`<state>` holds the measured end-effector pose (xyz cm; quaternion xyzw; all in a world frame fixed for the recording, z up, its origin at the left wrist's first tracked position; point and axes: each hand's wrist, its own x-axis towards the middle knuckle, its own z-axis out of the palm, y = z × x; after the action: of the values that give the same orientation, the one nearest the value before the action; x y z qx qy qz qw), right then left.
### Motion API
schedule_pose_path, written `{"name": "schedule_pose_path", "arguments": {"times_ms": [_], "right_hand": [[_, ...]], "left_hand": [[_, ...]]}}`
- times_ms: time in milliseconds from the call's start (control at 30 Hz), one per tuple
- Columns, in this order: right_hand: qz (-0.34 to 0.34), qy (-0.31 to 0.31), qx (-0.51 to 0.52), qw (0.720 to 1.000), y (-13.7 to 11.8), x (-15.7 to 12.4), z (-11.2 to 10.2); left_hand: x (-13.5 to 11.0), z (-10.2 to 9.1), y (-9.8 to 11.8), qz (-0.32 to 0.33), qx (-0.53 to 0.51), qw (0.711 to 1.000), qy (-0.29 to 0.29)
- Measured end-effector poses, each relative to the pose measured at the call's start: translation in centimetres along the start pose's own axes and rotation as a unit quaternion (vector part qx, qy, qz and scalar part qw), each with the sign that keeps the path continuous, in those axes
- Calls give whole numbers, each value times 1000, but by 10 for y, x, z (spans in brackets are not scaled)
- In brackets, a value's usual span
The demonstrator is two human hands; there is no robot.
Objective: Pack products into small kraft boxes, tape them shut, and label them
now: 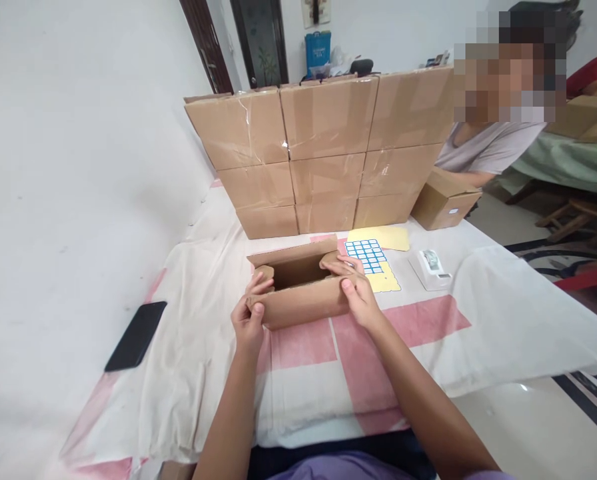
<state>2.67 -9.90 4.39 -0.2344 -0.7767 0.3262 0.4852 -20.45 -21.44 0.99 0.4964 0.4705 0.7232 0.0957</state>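
An open brown cardboard box (298, 303) sits on a white and pink cloth (428, 320) in front of me. My left hand (250, 313) grips the box's left end, fingers over the folded side flap and thumb on the near wall. My right hand (354, 287) holds the right end the same way, fingers curled over the right flap. The inside of the box looks dark and empty.
A wall of taped cardboard boxes (323, 153) stands behind. A sheet of blue labels (367, 257) on yellow backing and a white tape dispenser (431, 268) lie to the right. A black phone (136, 335) rests at the left. Another person (488, 147) sits beyond a small box (446, 199).
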Motion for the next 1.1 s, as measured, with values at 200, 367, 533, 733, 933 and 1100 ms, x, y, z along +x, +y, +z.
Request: {"name": "schedule_pose_path", "arguments": {"times_ms": [200,367,533,733,933,1100], "right_hand": [[87,-32,-8,996,-2,17,-10],[-21,-40,-86,995,1,44,-19],[-138,-25,-110,984,16,32,-22],[-118,-28,-116,986,15,24,-15],[80,206,-86,971,33,30,-93],[410,310,-132,847,79,15,-199]], "left_hand": [[13,0,5,-97,22,995,-24],[16,-7,-5,-127,-4,991,-46],[18,-13,10,-50,190,977,-89],[18,13,54,37,414,890,-186],[16,27,45,52,421,881,-209],[36,20,28,79,433,864,-244]]}}
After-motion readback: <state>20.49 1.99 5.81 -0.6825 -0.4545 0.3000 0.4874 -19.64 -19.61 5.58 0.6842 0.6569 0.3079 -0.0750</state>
